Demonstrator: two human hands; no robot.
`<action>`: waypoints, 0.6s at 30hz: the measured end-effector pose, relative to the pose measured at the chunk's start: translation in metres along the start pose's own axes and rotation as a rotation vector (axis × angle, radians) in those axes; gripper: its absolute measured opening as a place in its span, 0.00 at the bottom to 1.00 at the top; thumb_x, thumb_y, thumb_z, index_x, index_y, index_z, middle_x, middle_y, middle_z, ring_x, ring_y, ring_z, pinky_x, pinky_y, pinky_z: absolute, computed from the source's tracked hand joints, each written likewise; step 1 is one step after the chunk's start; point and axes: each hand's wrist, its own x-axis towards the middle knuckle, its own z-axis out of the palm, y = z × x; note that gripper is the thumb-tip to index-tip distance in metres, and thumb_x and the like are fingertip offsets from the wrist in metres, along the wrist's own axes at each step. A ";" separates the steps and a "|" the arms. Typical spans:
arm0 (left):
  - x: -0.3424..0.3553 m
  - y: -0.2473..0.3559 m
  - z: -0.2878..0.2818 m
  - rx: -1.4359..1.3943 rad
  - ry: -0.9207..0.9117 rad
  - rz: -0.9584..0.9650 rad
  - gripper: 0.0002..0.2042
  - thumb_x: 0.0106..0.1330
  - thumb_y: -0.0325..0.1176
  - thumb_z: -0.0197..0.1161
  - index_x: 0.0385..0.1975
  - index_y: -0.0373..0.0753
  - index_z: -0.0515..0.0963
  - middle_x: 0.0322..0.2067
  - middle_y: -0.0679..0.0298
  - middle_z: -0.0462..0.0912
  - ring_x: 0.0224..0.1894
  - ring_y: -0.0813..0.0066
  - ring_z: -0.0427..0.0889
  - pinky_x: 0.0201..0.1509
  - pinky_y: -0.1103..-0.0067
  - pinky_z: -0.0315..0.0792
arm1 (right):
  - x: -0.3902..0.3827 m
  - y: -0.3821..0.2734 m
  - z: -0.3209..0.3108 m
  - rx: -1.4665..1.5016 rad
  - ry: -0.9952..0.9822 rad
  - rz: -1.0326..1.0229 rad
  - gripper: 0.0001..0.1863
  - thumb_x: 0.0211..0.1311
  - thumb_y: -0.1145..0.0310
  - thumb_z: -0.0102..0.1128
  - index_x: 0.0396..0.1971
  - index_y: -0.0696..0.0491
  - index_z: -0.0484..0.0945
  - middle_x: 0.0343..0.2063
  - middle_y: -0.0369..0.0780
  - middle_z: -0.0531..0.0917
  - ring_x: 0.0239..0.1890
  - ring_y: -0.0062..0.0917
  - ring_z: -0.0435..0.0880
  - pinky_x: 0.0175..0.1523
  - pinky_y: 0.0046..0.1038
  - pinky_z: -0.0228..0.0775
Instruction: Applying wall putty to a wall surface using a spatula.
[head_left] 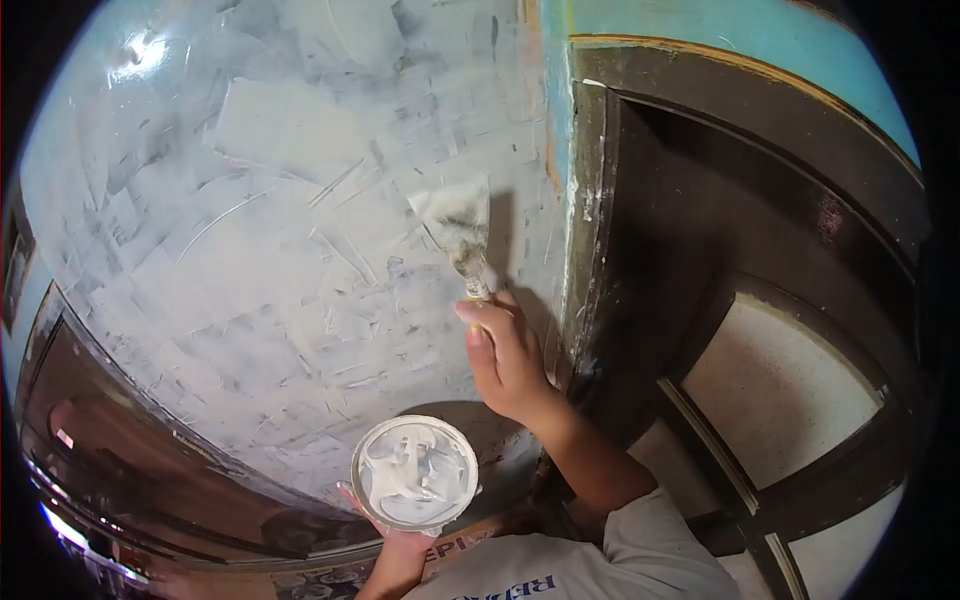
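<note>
in right grip (510, 362), putty knife (460, 232)

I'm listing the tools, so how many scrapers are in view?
1: the scraper, in the right hand, in front of the patchy wall. Others may be hidden.

This looks like a room in a house being redecorated. A wall (270, 250) patchily coated in pale filler (290, 125) meets a dark door frame (590, 230) on the right; turquoise paint (720, 25) shows above.

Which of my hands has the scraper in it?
Your right hand grips the scraper; your left hand instead holds the round tub of white paste.
</note>
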 end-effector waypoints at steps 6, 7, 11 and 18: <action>-0.018 0.017 -0.008 -0.012 -0.064 0.008 0.44 0.65 0.76 0.39 0.75 0.53 0.54 0.75 0.60 0.53 0.73 0.49 0.57 0.73 0.44 0.54 | -0.034 -0.003 0.012 -0.087 -0.182 0.130 0.13 0.67 0.77 0.51 0.50 0.53 0.74 0.39 0.47 0.76 0.37 0.44 0.79 0.41 0.38 0.73; -0.018 0.021 -0.011 -0.019 -0.080 0.005 0.44 0.65 0.76 0.39 0.75 0.53 0.54 0.75 0.60 0.53 0.73 0.49 0.57 0.73 0.44 0.54 | -0.056 0.006 0.013 -0.100 -0.184 0.124 0.13 0.67 0.77 0.51 0.50 0.54 0.74 0.38 0.47 0.75 0.37 0.44 0.79 0.41 0.38 0.73; -0.027 0.034 -0.018 -0.037 -0.127 0.019 0.44 0.65 0.75 0.39 0.75 0.53 0.54 0.75 0.60 0.53 0.73 0.50 0.57 0.73 0.44 0.54 | -0.133 0.016 -0.004 -0.057 -0.261 0.240 0.13 0.66 0.82 0.50 0.48 0.55 0.75 0.40 0.48 0.75 0.35 0.38 0.76 0.42 0.33 0.71; -0.039 0.044 -0.014 -0.019 -0.074 0.053 0.45 0.64 0.76 0.39 0.75 0.52 0.54 0.74 0.60 0.54 0.73 0.49 0.58 0.72 0.43 0.54 | -0.021 -0.021 0.022 -0.095 -0.217 0.077 0.11 0.67 0.77 0.51 0.48 0.55 0.73 0.39 0.49 0.75 0.37 0.46 0.78 0.42 0.36 0.73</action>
